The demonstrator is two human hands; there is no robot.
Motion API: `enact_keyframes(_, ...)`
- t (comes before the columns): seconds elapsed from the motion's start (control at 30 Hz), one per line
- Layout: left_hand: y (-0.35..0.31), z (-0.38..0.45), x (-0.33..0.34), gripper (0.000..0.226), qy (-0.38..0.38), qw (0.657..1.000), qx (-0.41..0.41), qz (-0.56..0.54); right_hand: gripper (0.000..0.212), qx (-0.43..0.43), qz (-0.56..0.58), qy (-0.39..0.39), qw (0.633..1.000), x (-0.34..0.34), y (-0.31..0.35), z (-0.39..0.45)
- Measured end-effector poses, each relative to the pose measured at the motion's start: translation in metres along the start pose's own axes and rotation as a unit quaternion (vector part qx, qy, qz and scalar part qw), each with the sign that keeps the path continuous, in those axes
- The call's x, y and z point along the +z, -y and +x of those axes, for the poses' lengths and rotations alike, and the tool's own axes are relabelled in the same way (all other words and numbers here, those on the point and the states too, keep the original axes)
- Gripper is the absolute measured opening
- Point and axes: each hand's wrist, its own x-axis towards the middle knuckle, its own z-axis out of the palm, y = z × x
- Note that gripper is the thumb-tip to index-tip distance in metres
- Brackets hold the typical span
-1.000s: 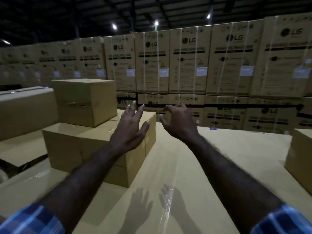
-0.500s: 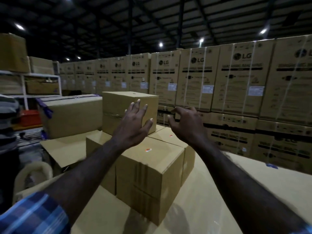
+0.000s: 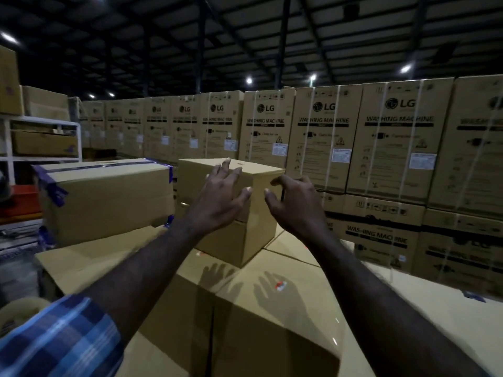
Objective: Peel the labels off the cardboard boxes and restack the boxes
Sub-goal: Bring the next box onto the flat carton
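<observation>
Both hands, left hand (image 3: pixel 220 197) and right hand (image 3: pixel 295 202), spread wide and empty, flank the top box (image 3: pixel 245 240); an uneven grab could topple it off the stack.

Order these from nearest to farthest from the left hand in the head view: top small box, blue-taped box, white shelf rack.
1. Top small box, directly under the left hand.
2. Blue-taped box, to the left.
3. White shelf rack, far left, behind.

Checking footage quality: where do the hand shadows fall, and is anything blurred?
Head view: dim warehouse light; both hand shadows fall on the lower box tops; the plaid sleeve is smeared; the washing machine cartons bow at the right edge.
</observation>
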Motion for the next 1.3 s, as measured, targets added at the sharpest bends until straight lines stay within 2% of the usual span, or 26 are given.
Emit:
enact_keyframes(0.27,0.096,0.08,0.003,0.061,0.016,1.0,0.007,-0.004,0.053,0.102,0.004,-0.004,0.995,0.076,0.013,0.061)
enact_keyframes(0.5,0.155,0.121,0.017,0.058,0.062,0.998,-0.009,0.015,0.064,0.146,0.036,0.02,0.988,0.118,0.014,0.087)
enact_keyframes(0.6,0.171,0.129,0.015,0.058,0.028,0.999,-0.023,-0.02,0.07,0.164,0.049,-0.006,0.985,0.128,0.017,0.093)
enact_keyframes(0.7,0.185,0.135,0.015,0.062,-0.018,0.997,-0.052,-0.048,0.059,0.166,0.039,-0.042,0.985,0.137,0.017,0.097)
enact_keyframes(0.8,0.196,0.143,0.02,0.063,-0.032,0.993,-0.08,-0.084,0.072,0.179,0.027,-0.063,0.982,0.146,0.017,0.1)
enact_keyframes(0.87,0.201,0.147,0.025,0.073,-0.033,0.983,-0.122,-0.135,0.075,0.181,0.029,-0.069,0.981,0.149,0.018,0.102)
enact_keyframes(0.97,0.204,0.151,0.032,0.075,-0.044,0.963,-0.168,-0.207,0.072,0.189,0.032,-0.08,0.978,0.152,0.02,0.103)
enact_keyframes(1.07,0.198,0.15,0.031,0.065,-0.051,0.948,-0.168,-0.264,0.064,0.2,0.04,-0.09,0.975,0.152,0.02,0.101)
enact_keyframes(1.2,0.185,0.146,0.023,0.066,-0.068,0.95,-0.156,-0.263,0.052,0.217,0.058,-0.102,0.969,0.14,0.017,0.104)
enact_keyframes(1.3,0.17,0.143,0.012,0.063,-0.081,0.945,-0.141,-0.284,0.043,0.198,0.071,-0.128,0.969,0.123,0.021,0.106)
